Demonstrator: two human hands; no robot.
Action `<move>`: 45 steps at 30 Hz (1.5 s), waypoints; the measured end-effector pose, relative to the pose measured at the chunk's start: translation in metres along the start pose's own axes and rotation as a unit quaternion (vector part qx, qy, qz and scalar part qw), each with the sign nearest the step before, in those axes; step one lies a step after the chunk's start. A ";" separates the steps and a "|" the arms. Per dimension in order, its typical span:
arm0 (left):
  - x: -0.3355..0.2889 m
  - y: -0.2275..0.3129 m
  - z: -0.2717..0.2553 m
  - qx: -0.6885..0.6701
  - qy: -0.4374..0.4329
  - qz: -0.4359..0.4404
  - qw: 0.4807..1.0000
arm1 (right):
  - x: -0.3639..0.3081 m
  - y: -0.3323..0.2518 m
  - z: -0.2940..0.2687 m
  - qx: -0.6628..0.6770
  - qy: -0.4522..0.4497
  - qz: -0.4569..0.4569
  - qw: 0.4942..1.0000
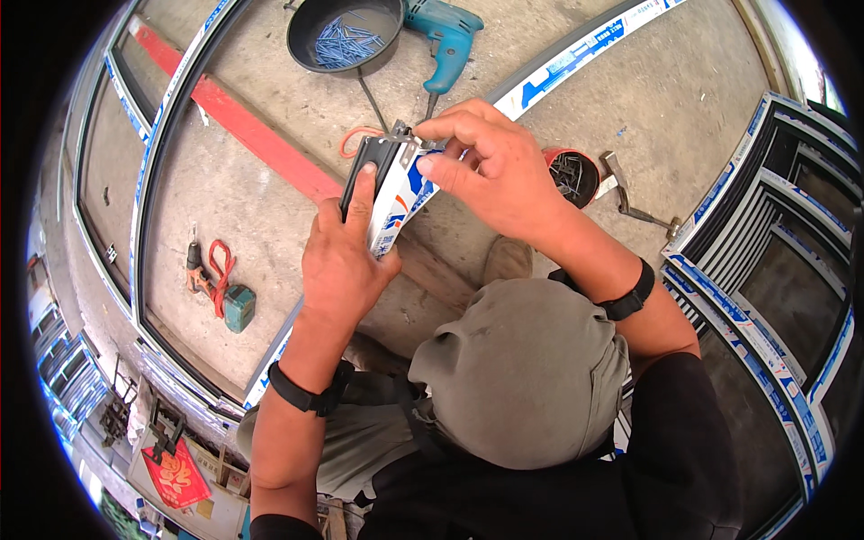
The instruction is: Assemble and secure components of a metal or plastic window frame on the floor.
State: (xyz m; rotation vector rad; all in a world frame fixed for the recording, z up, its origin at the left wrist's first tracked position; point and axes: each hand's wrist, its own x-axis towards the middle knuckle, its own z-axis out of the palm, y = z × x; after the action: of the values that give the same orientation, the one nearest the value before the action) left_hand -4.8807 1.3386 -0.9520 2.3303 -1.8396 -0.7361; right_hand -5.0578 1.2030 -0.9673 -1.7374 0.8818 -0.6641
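Your left hand (337, 265) grips a film-wrapped profile (390, 214) mid-frame, right hand (497, 173) at its end; black pan (385, 25) of blue fasteners (346, 47), teal drill (450, 43) upper middle.

Hands (342, 265) close, right (495, 171) apparently pinching.

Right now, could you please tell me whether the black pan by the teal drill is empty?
Partly filled: blue screws lie in the black pan, with bare bottom showing beside them.

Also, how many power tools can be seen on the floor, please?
2: a teal drill beside the black bowl of blue screws, and a cordless tool with a teal battery, left of the left hand. Others may be hidden.
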 end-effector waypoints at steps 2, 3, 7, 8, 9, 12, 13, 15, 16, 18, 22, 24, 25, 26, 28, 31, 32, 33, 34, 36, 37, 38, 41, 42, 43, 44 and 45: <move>-0.001 -0.001 -0.004 0.015 0.009 0.007 1.000 | 0.001 -0.005 -0.001 -0.004 -0.025 -0.011 1.000; -0.002 -0.002 -0.005 0.017 0.011 0.008 1.000 | 0.002 -0.005 -0.002 -0.003 -0.024 -0.013 1.000; -0.007 -0.007 -0.007 0.055 0.055 0.026 0.997 | 0.004 -0.007 0.000 -0.004 -0.043 -0.009 0.999; -0.008 -0.008 -0.008 0.075 0.062 0.027 0.995 | 0.004 -0.008 0.002 0.001 -0.045 -0.009 0.999; -0.009 -0.010 -0.009 0.076 0.061 0.028 0.995 | 0.004 -0.009 0.002 0.001 -0.044 -0.009 0.999; -0.012 -0.013 -0.008 0.090 0.073 0.036 0.993 | 0.007 -0.015 0.004 -0.022 -0.062 0.026 0.998; -0.013 -0.014 -0.007 0.097 0.065 0.030 0.993 | 0.009 -0.016 0.005 -0.021 -0.059 0.025 0.998; -0.014 -0.012 -0.005 0.102 0.055 0.025 0.993 | 0.015 -0.015 0.005 -0.023 -0.056 0.026 0.998; -0.015 -0.011 -0.004 0.103 0.052 0.027 0.993 | 0.019 -0.013 0.006 -0.036 -0.059 0.039 0.997; -0.018 -0.010 -0.004 0.106 0.047 0.025 0.993 | 0.023 -0.017 0.006 -0.045 -0.065 0.053 0.995; -0.020 -0.011 -0.003 0.119 0.058 0.051 0.990 | 0.026 -0.011 0.005 -0.037 -0.130 0.074 0.988; -0.019 -0.017 -0.004 0.111 0.020 0.036 0.993 | 0.022 0.006 0.013 -0.008 -0.119 0.089 0.989; -0.023 -0.014 -0.013 0.106 0.024 0.040 0.993 | 0.017 -0.003 0.011 -0.002 -0.110 0.096 0.989; -0.022 -0.015 -0.012 0.096 0.015 0.041 0.994 | 0.012 0.002 0.011 -0.005 -0.107 0.107 0.988; -0.024 -0.019 -0.003 0.105 0.015 0.056 0.993 | 0.002 0.011 0.016 0.000 -0.120 0.106 0.987; -0.027 -0.021 0.005 0.104 0.003 0.042 0.994 | -0.006 0.020 0.019 0.013 -0.113 0.178 0.977; -0.027 -0.021 0.007 0.100 -0.014 0.038 0.994 | -0.005 0.025 0.018 0.005 -0.121 0.207 0.971; -0.029 -0.024 0.010 0.094 -0.009 0.043 0.995 | -0.005 0.029 0.020 -0.004 -0.130 0.237 0.963; -0.029 -0.024 0.011 0.096 -0.006 0.031 0.995 | -0.002 0.030 0.020 -0.002 -0.140 0.230 0.963; -0.024 -0.021 0.010 0.067 -0.016 0.036 0.997 | 0.006 0.025 0.015 -0.027 -0.135 0.243 0.960; -0.024 -0.023 0.012 0.076 -0.002 0.036 0.996 | 0.009 0.021 0.017 -0.011 -0.122 0.260 0.958; -0.025 -0.025 0.014 0.074 0.002 0.028 0.997 | 0.012 0.018 0.020 -0.013 -0.130 0.256 0.958; -0.027 -0.031 0.015 0.051 0.015 0.013 0.998 | 0.023 0.006 0.028 0.007 -0.124 0.262 0.957; -0.028 -0.032 0.014 0.050 0.011 0.005 0.999 | 0.025 0.004 0.030 0.001 -0.128 0.259 0.957; -0.029 -0.033 0.012 0.050 0.007 -0.005 0.999 | 0.028 0.003 0.032 0.003 -0.142 0.257 0.956; -0.030 -0.038 0.013 0.047 0.012 -0.009 0.999 | 0.031 0.004 0.037 0.007 -0.156 0.254 0.955; -0.034 -0.045 0.015 0.034 0.008 -0.019 0.999 | 0.034 0.005 0.043 0.004 -0.161 0.249 0.955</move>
State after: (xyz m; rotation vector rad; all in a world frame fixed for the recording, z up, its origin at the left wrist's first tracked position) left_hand -4.8526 1.3863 -0.9702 2.4126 -1.8457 -0.6666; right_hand -5.0064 1.1977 -0.9852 -1.4737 1.0255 -0.0485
